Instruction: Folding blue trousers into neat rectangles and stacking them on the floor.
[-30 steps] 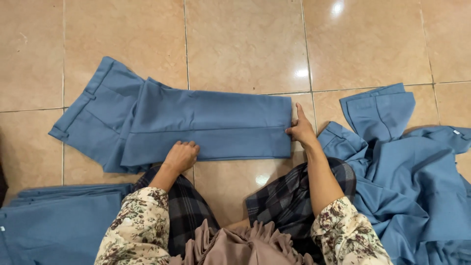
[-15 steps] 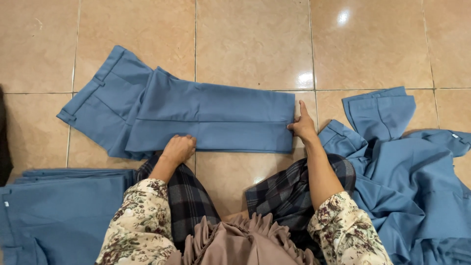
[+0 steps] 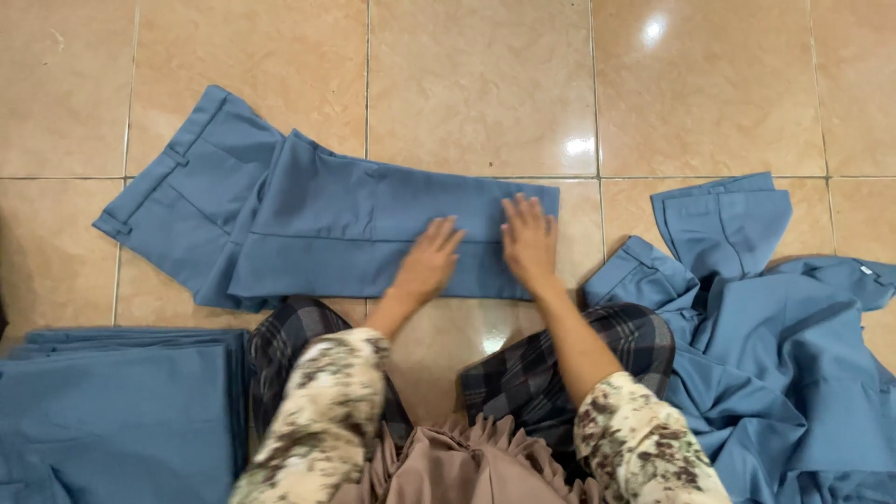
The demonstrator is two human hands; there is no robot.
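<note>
Your left hand [image 3: 427,259] and right hand [image 3: 529,238] both lie flat, palms down and fingers spread, gripping nothing, pressed side by side on the folded blue trousers [image 3: 327,224]. The trousers lie across the tiled floor [image 3: 476,84] under your palms, their waistband end far off to the left. Beyond your right hand is a loose heap of blue garments [image 3: 775,345]. Near your left elbow sits a neat stack of folded blue cloth [image 3: 112,411].

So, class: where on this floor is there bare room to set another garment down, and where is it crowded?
Bare tiles lie beyond the flat trousers. Crowded: loose heap on the right, folded stack on the left, both hands, left hand and right hand, on the trousers.
</note>
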